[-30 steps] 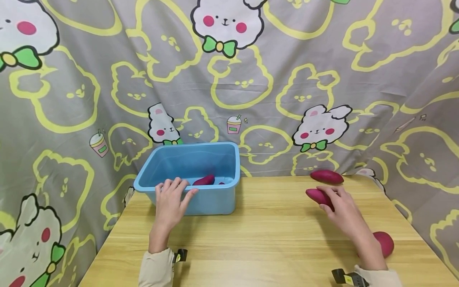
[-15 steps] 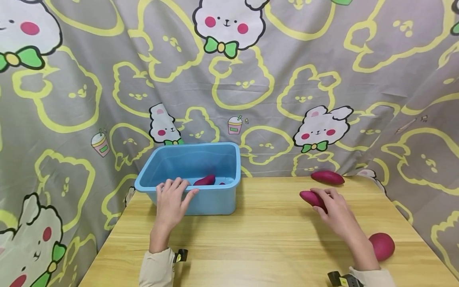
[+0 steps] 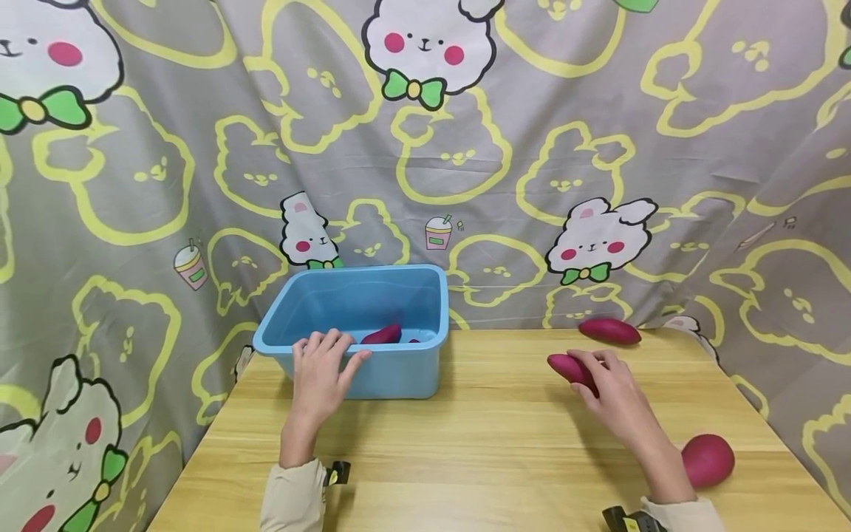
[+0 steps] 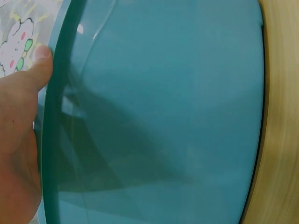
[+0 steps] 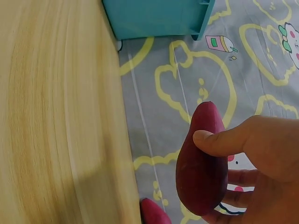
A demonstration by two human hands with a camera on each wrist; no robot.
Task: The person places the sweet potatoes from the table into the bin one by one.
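Note:
My left hand [image 3: 320, 380] rests on the near rim of a blue plastic bin [image 3: 399, 373], its fingers hooked over the edge. In the left wrist view the thumb [image 4: 43, 65] lies against that rim. A purple sweet potato [image 3: 382, 335] lies inside the bin, with a small bit of another beside it. My right hand [image 3: 617, 395] grips a purple sweet potato [image 5: 202, 168] above the table, its thumb across one side and its fingers behind. The tapered end points left, toward the bin, in the head view.
One sweet potato [image 3: 609, 331] lies at the table's back edge, behind my right hand. A rounder one [image 3: 708, 460] sits beside my right forearm. A patterned grey curtain [image 3: 479, 162] hangs around the wooden table [image 3: 492, 443].
My right hand has moved left with its sweet potato, away from the round one near the forearm. The left hand stays on the bin's rim.

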